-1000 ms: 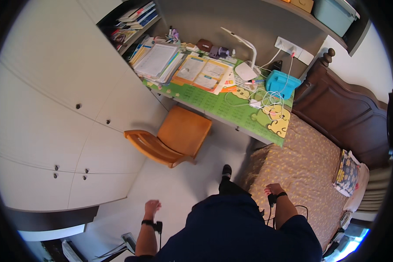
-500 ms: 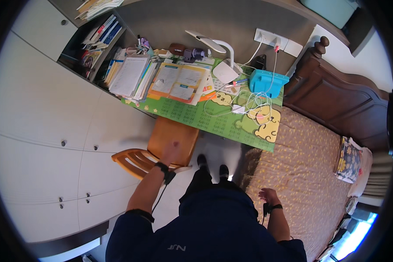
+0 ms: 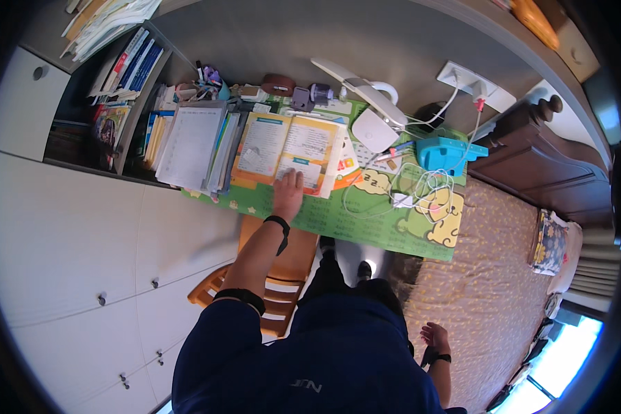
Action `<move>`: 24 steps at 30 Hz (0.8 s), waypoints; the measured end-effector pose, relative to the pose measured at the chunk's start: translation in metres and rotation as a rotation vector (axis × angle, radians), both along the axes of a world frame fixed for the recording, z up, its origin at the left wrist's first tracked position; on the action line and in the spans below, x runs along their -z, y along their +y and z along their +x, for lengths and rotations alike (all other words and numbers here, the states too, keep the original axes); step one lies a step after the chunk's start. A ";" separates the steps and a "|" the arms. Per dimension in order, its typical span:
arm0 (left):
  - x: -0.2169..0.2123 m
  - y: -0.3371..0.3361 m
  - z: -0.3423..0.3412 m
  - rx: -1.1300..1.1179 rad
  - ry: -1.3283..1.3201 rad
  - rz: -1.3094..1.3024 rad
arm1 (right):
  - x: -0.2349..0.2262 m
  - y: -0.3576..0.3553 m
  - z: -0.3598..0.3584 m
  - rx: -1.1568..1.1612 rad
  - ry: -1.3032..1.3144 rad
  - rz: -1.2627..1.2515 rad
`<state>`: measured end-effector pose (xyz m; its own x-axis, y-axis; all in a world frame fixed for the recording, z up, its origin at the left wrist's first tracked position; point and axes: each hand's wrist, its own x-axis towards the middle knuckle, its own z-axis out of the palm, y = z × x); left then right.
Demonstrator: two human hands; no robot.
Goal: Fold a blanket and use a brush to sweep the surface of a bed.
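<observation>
Here, taking the open book (image 3: pixel 288 148) as the landmark: left of it a stack of papers and notebooks (image 3: pixel 193 145) lies on the worktop (image 3: pixel 366 228). The left hand (image 3: pixel 288 193) rests flat on the book's lower edge, fingers spread. Right of the book stand a white lamp (image 3: pixel 369 121), a blue box (image 3: pixel 448 153) and tangled white cables (image 3: pixel 414 190). Far below, the right hand (image 3: pixel 435 338) hangs loosely open, empty, beside the bed (image 3: pixel 490 290).
</observation>
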<state>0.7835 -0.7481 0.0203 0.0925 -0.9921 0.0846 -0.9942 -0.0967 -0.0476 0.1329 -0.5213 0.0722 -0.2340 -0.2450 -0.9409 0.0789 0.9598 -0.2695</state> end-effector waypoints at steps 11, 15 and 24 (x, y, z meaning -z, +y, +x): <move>-0.001 0.015 0.070 -0.175 0.660 -0.268 | -0.033 -0.096 0.113 -0.108 -0.052 -0.095; 0.032 0.038 0.129 -0.940 1.631 -0.395 | -0.023 -0.126 0.135 -0.210 -0.060 -0.154; -0.014 0.022 0.038 -1.115 2.103 0.113 | -0.019 -0.280 0.302 -0.848 -0.257 -0.633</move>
<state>0.8219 -0.7265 0.0342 0.2355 -0.5193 -0.8215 0.7112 -0.4841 0.5098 0.4352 -0.8009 0.0909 0.4253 -0.6917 -0.5837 -0.4190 0.4211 -0.8044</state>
